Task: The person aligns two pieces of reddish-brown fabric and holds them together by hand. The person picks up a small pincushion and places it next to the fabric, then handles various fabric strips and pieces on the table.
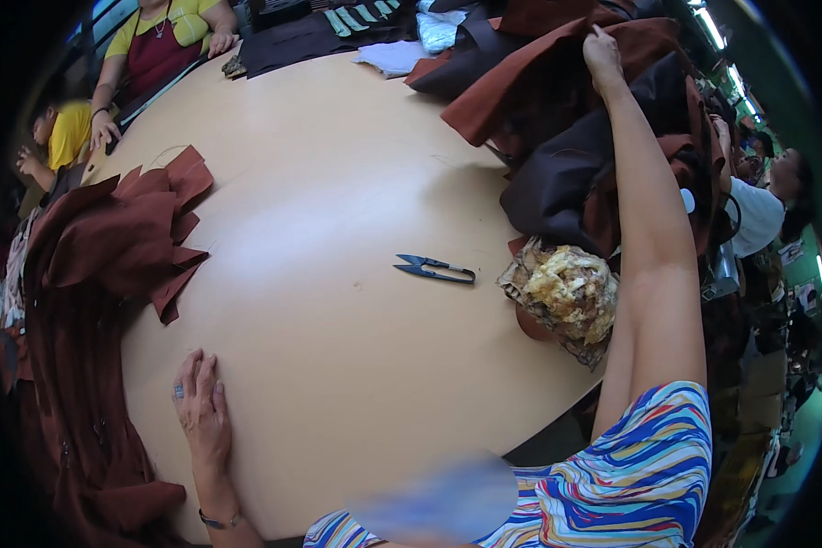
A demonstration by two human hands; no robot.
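Observation:
Reaching far to the upper right, my right hand (pixel 603 59) grips the edge of a rust-brown fabric piece (pixel 521 78), lifting it from a heap of brown and dark cloth (pixel 566 173). My left hand (pixel 203 406) lies on the tabletop (pixel 320 338) near its left side, fingers stretched out and nothing under them that I can see. A pair of black thread snips (pixel 436 268) rests in the middle of the table, blades pointing left. Neither hand touches the snips.
A draped stack of reddish-brown fabric (pixel 110 237) hangs over the left table edge. A crumpled yellowish bundle (pixel 571 292) sits by my right arm. Dark cloth (pixel 292 46) and a pale folded cloth (pixel 395 57) lie at the far edge. A person in yellow (pixel 160 46) stands at the far left.

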